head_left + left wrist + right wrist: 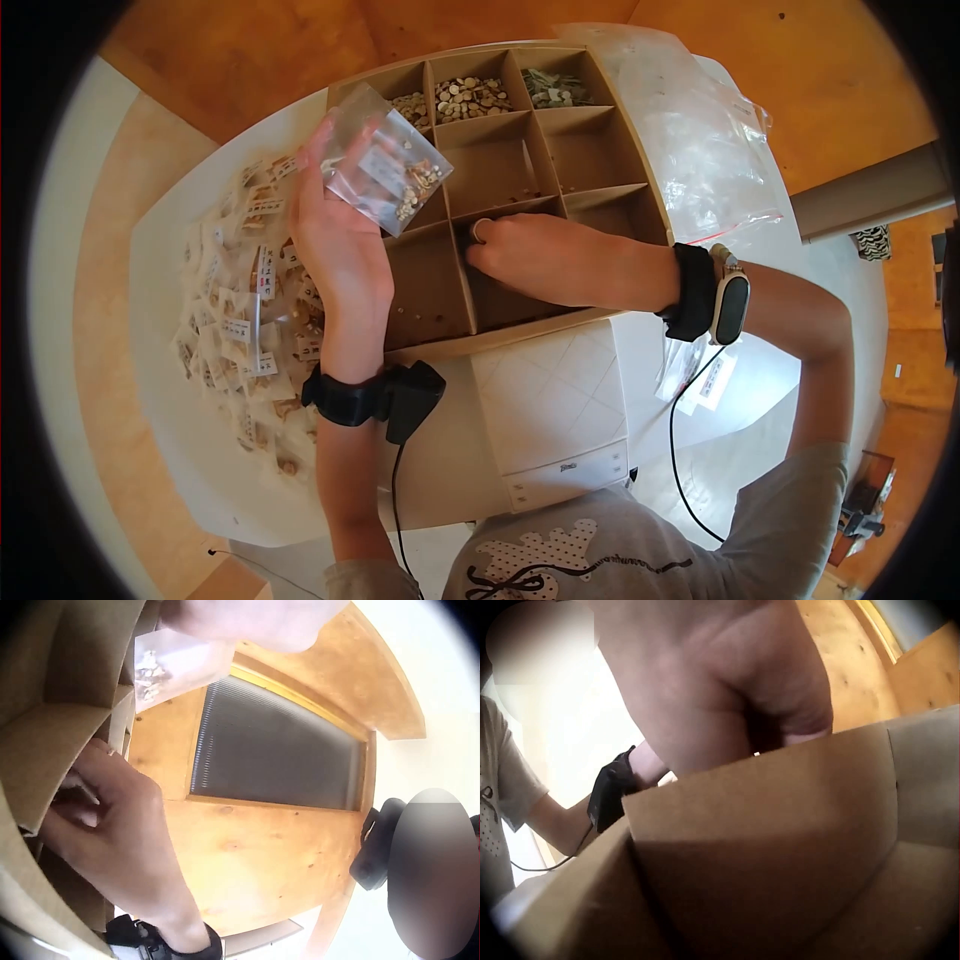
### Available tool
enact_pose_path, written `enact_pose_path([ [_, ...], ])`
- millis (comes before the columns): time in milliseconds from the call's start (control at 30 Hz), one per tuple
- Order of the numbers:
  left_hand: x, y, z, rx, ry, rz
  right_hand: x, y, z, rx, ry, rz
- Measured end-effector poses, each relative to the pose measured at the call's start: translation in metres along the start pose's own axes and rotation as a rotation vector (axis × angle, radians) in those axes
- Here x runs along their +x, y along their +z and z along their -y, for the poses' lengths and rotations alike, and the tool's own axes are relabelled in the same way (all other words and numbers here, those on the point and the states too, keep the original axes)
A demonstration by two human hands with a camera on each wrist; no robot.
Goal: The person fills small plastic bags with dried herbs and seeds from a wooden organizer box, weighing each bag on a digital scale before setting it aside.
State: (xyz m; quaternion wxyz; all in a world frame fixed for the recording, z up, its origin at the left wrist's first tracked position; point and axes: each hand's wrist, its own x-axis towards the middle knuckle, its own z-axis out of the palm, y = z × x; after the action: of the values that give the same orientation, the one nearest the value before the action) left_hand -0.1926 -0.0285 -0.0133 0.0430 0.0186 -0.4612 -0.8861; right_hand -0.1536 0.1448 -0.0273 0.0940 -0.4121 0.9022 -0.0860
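Observation:
My left hand (340,250) holds up a small clear plastic bag (385,170) with a white label and small dried pieces at its bottom. The bag hangs over the left side of a divided cardboard box (540,328). My right hand (530,255), with a ring on one finger, reaches down into the front middle compartment. In the left wrist view, the fingers of the right hand (112,825) are bent between the cardboard walls. I cannot tell whether they pinch anything. Cardboard hides the fingertips in the right wrist view.
Back compartments hold round pale slices (470,98) and greenish pieces (555,88). Many filled, labelled bags (235,325) are heaped on the left of the white table (165,240). Clear plastic bags (700,150) lie at right. A white boxy device (555,410) stands in front.

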Motion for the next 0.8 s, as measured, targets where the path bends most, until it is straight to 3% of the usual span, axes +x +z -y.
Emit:
enact_pose_path([
  [167, 0.001, -0.001, 0.002, -0.021, -0.003, 0.015, 0.004, -0.017, 0.005, 0.063, -0.050, 0.151],
  [267, 0.006, -0.007, 0.007, -0.061, 0.050, -0.044, 0.008, -0.036, 0.007, 0.112, 0.007, 0.111],
  [367, 0.004, -0.005, 0.003, 0.005, 0.115, -0.174, 0.011, -0.046, 0.009, 0.325, -0.227, -0.345],
  [433, 0.009, -0.017, 0.008, -0.077, 0.131, -0.126, 0.016, -0.047, 0.020, 0.476, -0.365, -0.386],
  [467, 0.009, -0.019, 0.009, -0.118, 0.155, -0.076, 0.023, -0.046, 0.024, 0.526, -0.295, -0.137],
  [500, 0.009, -0.017, 0.007, -0.108, 0.119, -0.117, 0.019, -0.045, 0.029, 0.394, -0.314, -0.149],
  [567, 0.005, -0.004, -0.003, -0.087, 0.064, -0.178, 0.036, -0.042, 0.039, 0.321, -0.175, 0.123],
  [633, 0.010, -0.011, 0.000, -0.070, 0.119, -0.136, 0.034, -0.052, 0.045, 0.194, -0.123, 0.327],
  [733, 0.006, -0.008, -0.001, -0.056, 0.139, -0.128, 0.051, -0.003, 0.031, 0.063, -0.358, 0.004],
  [800, 0.006, -0.008, -0.002, -0.078, 0.131, -0.121, 0.052, 0.009, 0.031, 0.284, -0.233, 0.031],
])
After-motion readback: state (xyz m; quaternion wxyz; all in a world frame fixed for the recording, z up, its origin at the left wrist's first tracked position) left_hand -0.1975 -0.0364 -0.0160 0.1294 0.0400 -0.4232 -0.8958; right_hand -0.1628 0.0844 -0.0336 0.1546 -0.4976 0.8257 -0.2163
